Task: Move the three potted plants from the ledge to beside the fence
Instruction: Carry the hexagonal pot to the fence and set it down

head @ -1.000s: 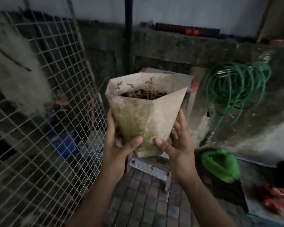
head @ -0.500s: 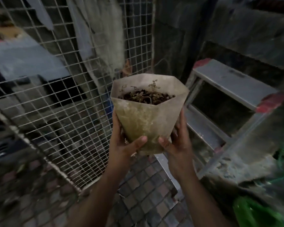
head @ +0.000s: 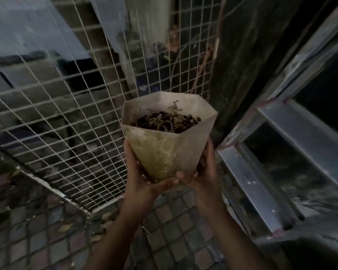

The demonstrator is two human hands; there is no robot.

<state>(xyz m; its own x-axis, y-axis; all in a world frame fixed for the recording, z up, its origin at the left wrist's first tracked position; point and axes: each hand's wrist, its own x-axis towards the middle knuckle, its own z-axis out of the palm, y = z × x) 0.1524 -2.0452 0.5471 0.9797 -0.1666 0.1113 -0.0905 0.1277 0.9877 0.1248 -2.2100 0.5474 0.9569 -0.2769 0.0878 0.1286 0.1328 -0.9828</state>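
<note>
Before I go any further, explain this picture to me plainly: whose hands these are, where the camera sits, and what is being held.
There is no machine here. A person wears a wide-angle camera on the head, so you look forward and down along their own two bare arms. The left hand and the right hand cup the bottom of one pale, stained, angular pot, held upright in the air. That two-handed grip sits low, near its base. Inside is dark soil with a few thin, dry-looking sprouts. Behind and to the left stands a wire mesh fence. Below is a floor of small square pavers. On the right is a metal stepladder. The picture is dim and blurred.
</note>
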